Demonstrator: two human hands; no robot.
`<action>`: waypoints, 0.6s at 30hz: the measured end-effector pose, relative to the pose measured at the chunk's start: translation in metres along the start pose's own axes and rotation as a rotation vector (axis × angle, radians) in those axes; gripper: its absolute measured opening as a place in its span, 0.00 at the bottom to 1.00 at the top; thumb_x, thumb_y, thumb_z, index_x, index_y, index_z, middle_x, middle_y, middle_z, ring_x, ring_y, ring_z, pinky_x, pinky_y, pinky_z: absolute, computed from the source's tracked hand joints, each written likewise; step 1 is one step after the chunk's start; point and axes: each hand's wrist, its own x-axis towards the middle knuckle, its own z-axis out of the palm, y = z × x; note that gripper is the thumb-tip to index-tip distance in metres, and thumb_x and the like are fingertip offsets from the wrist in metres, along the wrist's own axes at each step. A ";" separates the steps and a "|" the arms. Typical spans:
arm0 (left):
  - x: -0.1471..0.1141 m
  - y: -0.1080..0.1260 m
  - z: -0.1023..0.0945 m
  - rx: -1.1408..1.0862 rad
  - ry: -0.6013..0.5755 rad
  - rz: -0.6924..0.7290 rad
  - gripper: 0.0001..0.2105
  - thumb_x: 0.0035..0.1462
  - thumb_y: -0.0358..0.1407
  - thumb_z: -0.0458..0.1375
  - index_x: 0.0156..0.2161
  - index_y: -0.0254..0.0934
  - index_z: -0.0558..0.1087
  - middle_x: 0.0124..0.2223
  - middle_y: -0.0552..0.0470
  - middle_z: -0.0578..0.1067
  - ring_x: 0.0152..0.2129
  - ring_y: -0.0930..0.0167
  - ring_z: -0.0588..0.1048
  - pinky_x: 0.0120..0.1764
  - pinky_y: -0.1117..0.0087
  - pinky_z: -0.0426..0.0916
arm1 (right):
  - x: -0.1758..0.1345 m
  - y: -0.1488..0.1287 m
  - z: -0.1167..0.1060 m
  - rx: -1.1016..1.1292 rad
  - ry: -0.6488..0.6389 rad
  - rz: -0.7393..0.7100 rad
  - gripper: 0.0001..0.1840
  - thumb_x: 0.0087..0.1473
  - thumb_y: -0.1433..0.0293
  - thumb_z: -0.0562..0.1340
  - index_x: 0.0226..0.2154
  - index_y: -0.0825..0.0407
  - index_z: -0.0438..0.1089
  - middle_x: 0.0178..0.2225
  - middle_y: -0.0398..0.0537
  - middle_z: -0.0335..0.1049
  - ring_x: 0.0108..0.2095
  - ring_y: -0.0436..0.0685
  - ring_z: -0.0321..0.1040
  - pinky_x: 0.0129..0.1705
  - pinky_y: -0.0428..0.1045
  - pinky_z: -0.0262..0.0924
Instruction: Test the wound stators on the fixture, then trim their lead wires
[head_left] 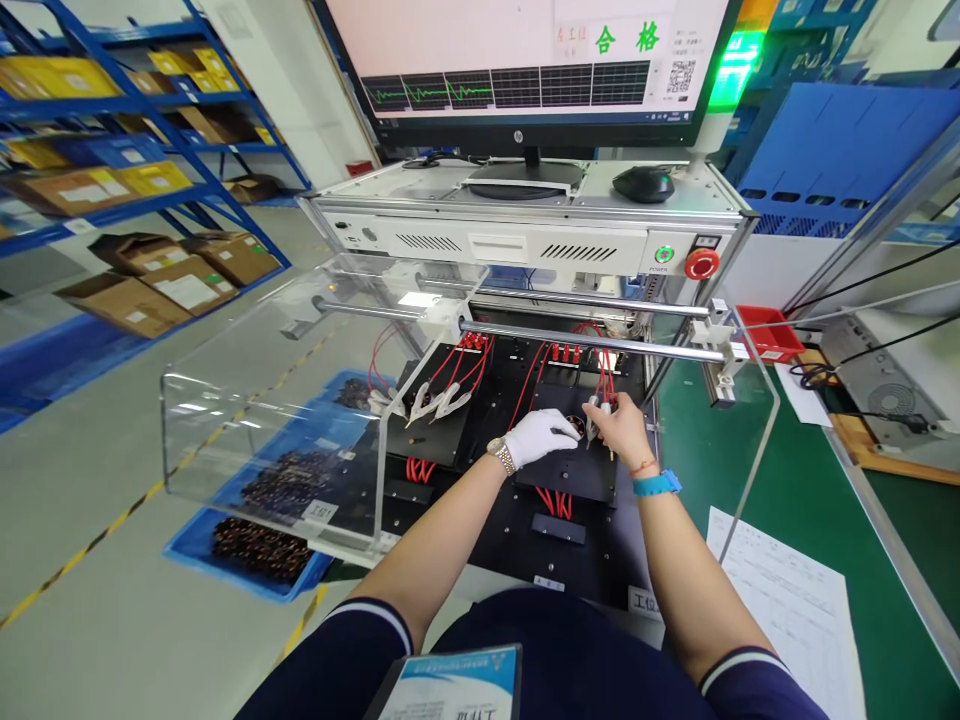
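One dark round part (577, 424) at the gloved left fingers (562, 421)

A small round part (576, 425), dark with coppery segments, is lying on a black plate (555, 482), its left edge sitting just beside the gloved left fingers (559, 441). Just right of it, red-wired clips (592, 420) with whitish sleeves are slanting tips-down, being pinched by the right fingers (613, 427).
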 end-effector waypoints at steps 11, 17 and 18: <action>-0.001 0.000 0.002 0.038 0.004 0.010 0.05 0.47 0.35 0.59 0.29 0.37 0.76 0.32 0.54 0.72 0.32 0.73 0.71 0.39 0.74 0.64 | 0.000 -0.004 0.006 0.259 -0.036 0.102 0.17 0.43 0.58 0.62 0.29 0.50 0.56 0.12 0.35 0.57 0.11 0.49 0.56 0.11 0.44 0.50; -0.001 0.000 0.002 0.030 0.005 0.011 0.04 0.47 0.34 0.59 0.29 0.37 0.76 0.32 0.54 0.73 0.33 0.73 0.71 0.40 0.74 0.64 | -0.001 -0.004 0.010 0.311 -0.080 0.116 0.17 0.42 0.58 0.63 0.27 0.49 0.55 0.12 0.35 0.58 0.11 0.49 0.56 0.10 0.44 0.50; -0.001 0.000 0.002 0.028 0.005 0.013 0.04 0.47 0.34 0.59 0.29 0.37 0.76 0.32 0.54 0.73 0.33 0.73 0.71 0.40 0.74 0.64 | -0.001 -0.004 0.010 0.319 -0.085 0.116 0.17 0.42 0.58 0.63 0.27 0.49 0.55 0.12 0.35 0.58 0.11 0.49 0.56 0.10 0.44 0.51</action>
